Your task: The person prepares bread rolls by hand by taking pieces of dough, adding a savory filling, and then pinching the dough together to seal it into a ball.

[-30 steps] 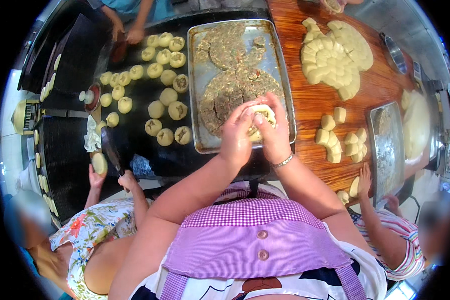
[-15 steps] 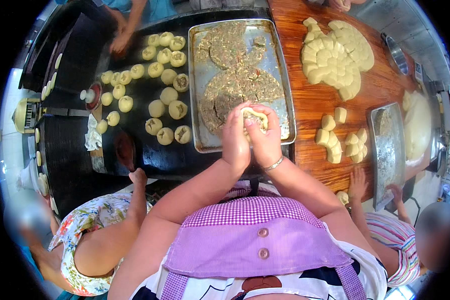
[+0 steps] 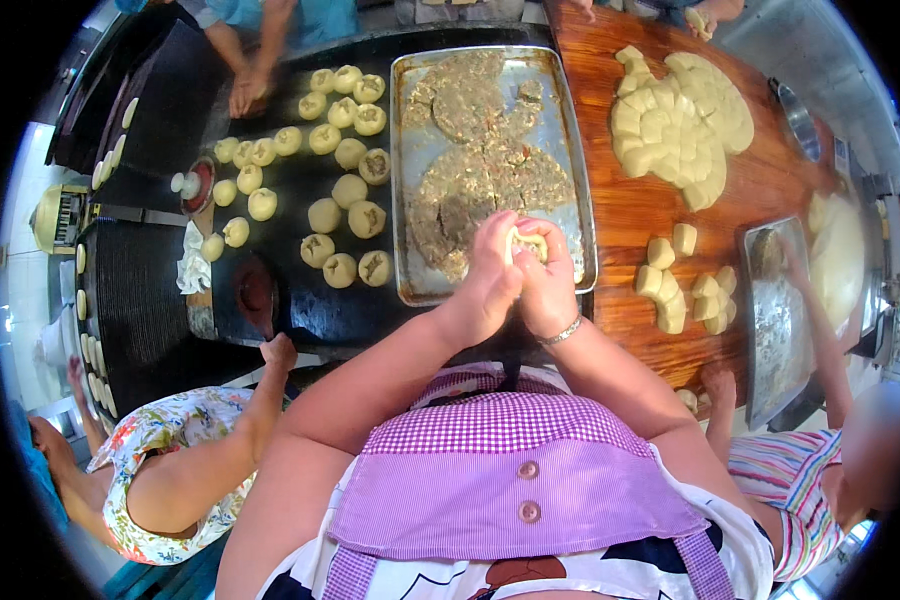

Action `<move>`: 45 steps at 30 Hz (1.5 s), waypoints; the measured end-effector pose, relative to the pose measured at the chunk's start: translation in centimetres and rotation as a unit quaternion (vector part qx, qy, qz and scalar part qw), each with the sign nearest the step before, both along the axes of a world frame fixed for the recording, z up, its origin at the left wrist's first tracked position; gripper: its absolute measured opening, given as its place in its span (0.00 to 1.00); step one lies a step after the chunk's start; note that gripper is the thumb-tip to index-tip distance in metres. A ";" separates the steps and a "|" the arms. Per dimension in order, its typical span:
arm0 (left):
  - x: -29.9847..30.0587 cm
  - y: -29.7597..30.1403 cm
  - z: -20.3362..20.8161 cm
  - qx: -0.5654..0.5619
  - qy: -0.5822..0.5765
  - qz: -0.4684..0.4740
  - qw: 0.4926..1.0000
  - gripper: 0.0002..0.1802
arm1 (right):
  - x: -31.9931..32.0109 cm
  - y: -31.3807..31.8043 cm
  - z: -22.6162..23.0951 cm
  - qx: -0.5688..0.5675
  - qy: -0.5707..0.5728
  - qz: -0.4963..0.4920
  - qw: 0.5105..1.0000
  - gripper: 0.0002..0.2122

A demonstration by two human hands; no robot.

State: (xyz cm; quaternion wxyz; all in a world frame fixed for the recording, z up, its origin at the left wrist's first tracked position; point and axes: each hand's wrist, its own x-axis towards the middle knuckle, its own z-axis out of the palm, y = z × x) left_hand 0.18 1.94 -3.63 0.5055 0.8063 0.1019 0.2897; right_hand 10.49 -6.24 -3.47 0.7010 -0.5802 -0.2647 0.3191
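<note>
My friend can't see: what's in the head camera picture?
A left hand and right hand cup dough above a metal tray of filling. Dough balls lie on a black table, left; cut dough on a wooden table, right.

We are in a baking kitchen, shared by several people. We can tell from the sheer amount of food: a broad mass of cut dough (image 3: 675, 125) on the wooden desk (image 3: 610, 225), a metal tray (image 3: 552, 115) of speckled filling (image 3: 470, 190), many stuffed dough balls (image 3: 367, 219) on the dark desk (image 3: 295, 310). Beside us are co-workers, one in a floral top (image 3: 210, 408), another in a striped top (image 3: 790, 460).
</note>
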 end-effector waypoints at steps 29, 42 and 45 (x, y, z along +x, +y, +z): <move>0.8 3.1 4.9 0.009 0.027 -0.188 0.982 0.44 | 2.3 -2.2 5.4 -0.043 0.394 0.290 0.871 0.22; -0.5 2.4 8.4 0.084 0.038 -0.107 0.990 0.41 | 1.8 -2.2 8.4 0.020 0.456 0.220 0.862 0.25; -0.3 2.0 9.8 0.107 0.083 -0.089 0.987 0.42 | 2.7 -2.8 7.3 0.034 0.472 0.301 0.828 0.27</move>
